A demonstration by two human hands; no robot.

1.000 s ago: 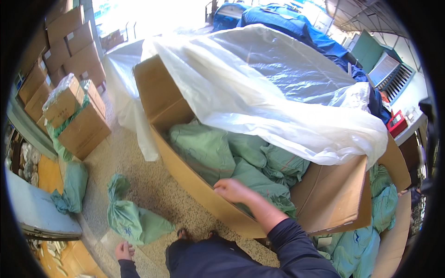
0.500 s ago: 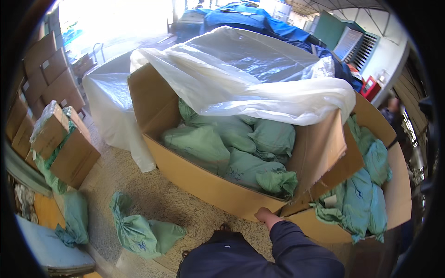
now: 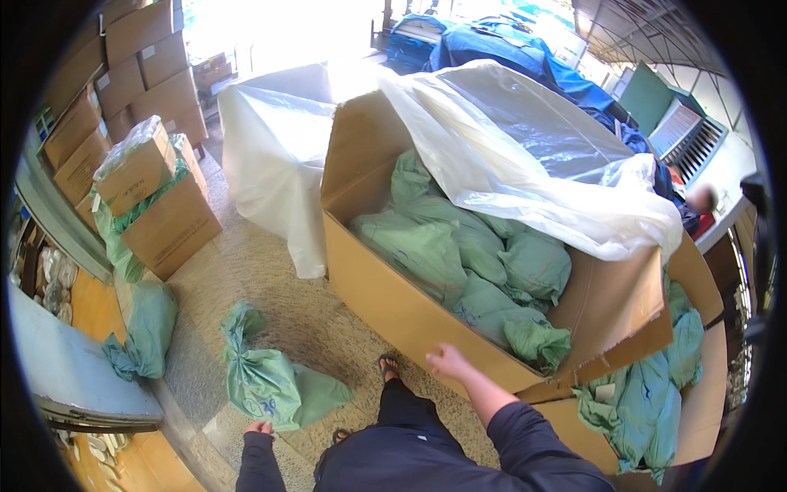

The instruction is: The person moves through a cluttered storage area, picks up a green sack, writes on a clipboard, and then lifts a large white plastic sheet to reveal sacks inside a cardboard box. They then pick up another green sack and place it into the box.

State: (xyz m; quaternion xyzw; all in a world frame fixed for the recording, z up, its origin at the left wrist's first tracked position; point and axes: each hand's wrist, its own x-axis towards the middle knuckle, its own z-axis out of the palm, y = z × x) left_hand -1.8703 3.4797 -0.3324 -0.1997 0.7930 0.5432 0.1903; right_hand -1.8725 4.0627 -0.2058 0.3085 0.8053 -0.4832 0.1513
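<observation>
My right hand (image 3: 447, 361), loosely closed with nothing visible in it, is in front of the near wall of a large cardboard box (image 3: 410, 316). Inside that box lie several stuffed green sacks (image 3: 422, 256), partly covered by a white plastic sheet (image 3: 566, 201). At the lower left my left hand (image 3: 260, 427) shows just past its dark sleeve; its fingers are too small to read. Close beyond it, a tied green sack (image 3: 275, 385) with dark marking rests on the floor.
A second open box (image 3: 697, 402) at the right holds more green sacks (image 3: 648, 406). Cardboard cartons (image 3: 168, 234) stand at the left, beside another green sack (image 3: 152, 328). Blue tarpaulin (image 3: 500, 53) covers a pile at the back. A person (image 3: 697, 201) is at the far right.
My right hand has come off the box's near edge and moved left. My left hand has come into view near the floor sack. The view has turned left, shifting the scene rightward.
</observation>
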